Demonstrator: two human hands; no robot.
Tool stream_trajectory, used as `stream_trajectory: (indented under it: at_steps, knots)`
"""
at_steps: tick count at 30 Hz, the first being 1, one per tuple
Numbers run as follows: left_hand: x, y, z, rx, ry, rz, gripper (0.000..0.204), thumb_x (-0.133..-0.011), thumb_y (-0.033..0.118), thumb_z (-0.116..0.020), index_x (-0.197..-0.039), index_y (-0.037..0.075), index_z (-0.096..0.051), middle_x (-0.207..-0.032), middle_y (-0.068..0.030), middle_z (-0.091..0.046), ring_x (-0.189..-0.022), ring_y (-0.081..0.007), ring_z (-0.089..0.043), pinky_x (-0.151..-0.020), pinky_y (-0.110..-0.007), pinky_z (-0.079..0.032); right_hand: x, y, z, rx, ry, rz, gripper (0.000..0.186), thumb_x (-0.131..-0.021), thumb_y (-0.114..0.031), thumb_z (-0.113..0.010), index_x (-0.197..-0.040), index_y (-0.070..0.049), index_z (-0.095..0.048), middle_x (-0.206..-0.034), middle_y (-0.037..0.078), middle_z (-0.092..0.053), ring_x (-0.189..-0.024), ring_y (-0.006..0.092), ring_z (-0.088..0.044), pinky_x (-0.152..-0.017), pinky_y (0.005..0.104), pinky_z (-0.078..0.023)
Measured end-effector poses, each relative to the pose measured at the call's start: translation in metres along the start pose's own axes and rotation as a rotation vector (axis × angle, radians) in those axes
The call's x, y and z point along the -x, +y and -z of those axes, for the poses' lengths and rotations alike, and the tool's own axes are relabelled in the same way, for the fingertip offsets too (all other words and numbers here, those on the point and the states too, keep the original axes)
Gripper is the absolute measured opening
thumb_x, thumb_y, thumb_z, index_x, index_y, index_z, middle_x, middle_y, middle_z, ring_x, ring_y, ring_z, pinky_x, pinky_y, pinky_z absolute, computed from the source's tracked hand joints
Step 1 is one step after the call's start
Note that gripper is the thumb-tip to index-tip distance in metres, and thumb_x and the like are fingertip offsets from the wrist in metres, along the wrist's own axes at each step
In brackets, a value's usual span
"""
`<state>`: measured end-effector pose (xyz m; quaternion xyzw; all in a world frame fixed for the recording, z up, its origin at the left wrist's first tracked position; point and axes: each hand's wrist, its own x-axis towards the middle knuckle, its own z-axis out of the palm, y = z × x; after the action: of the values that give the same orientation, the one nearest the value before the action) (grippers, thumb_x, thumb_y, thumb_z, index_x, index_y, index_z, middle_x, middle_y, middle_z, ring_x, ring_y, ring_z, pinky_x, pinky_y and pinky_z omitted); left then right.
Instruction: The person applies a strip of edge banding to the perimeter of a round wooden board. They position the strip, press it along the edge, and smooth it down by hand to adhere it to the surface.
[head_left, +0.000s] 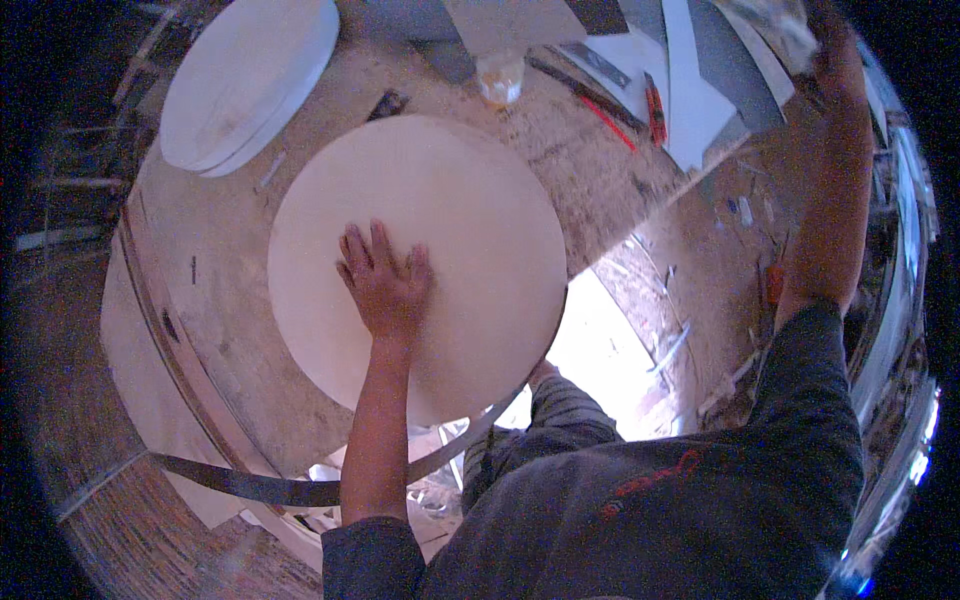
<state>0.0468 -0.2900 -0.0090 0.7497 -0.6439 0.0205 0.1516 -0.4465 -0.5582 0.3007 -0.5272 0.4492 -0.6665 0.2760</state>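
Note:
My left hand (pixel 388 290) lies flat with spread fingers on a large pale round board (pixel 480 200). A long dark flexible strip (pixel 290 490) curves from the lower left, under my left forearm, up to the board's lower right edge. My right arm reaches far up along the right side. Its hand (pixel 828 30) is at the top rim of the view, dark and smeared, so its fingers do not show clearly. Beside that hand is a blurred, whitish, see-through thing (pixel 780 30) of a kind I cannot make out; whether I hold it is unclear.
More white round boards (pixel 250 90) lie stacked at the far left of the worn wooden table (pixel 230 330). Toward the back stand a small clear cup (pixel 500 80), red-handled tools (pixel 655 110) and grey and white sheets (pixel 700 110). Scraps litter the floor (pixel 740 250) at right.

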Motion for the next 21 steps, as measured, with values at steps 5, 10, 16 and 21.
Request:
stream_trajectory:
  at_steps: [5, 10, 16, 21]
  knots:
    - [0.006, 0.005, -0.016, -0.039, 0.032, -0.018, 0.078, -0.095, 0.056, -0.06, -0.153, 0.006, -0.047, -0.162, -0.03, -0.032, -0.152, -0.0462, -0.028, -0.122, -0.065, -0.02, 0.209, 0.038, 0.19, 0.541, 0.098, -0.315, 0.053, -0.093, -0.047, -0.067, -0.127, -0.007, -0.062, -0.116, 0.011, -0.066, -0.104, 0.0245, -0.061, -0.095, 0.0405, -0.045]
    - [0.003, 0.005, -0.022, -0.026, -0.036, -0.025, 0.084, -0.098, 0.063, -0.051, -0.156, 0.003, -0.041, -0.164, -0.0298, -0.028, -0.156, -0.0438, -0.02, -0.125, -0.062, -0.014, 0.57, 0.046, 0.323, 0.82, 0.176, -0.972, 0.041, -0.093, -0.042, -0.069, -0.114, -0.007, -0.069, -0.101, 0.008, -0.069, -0.092, 0.02, -0.061, -0.085, 0.0379, -0.048]
    - [-0.003, 0.003, -0.014, -0.037, -0.213, -0.094, 0.101, -0.093, 0.077, -0.046, -0.16, 0.003, -0.033, -0.166, -0.0291, -0.025, -0.157, -0.0413, -0.018, -0.126, -0.057, -0.014, 0.879, -0.008, 0.322, 1.114, -0.256, -1.04, 0.031, -0.092, -0.034, -0.067, -0.096, -0.004, -0.074, -0.086, 0.005, -0.068, -0.076, 0.0148, -0.056, -0.07, 0.0362, -0.047]
    - [-0.01, -0.018, 0.012, -0.132, -0.271, -0.218, 0.11, -0.088, 0.083, -0.049, -0.16, 0.002, -0.032, -0.165, -0.0296, -0.024, -0.157, -0.04, -0.02, -0.125, -0.055, -0.019, 0.797, -0.046, 0.206, 0.159, 0.463, -1.125, 0.03, -0.094, -0.031, -0.061, -0.102, -0.004, -0.071, -0.086, 0.006, -0.067, -0.069, 0.0139, -0.062, -0.065, 0.031, -0.052]
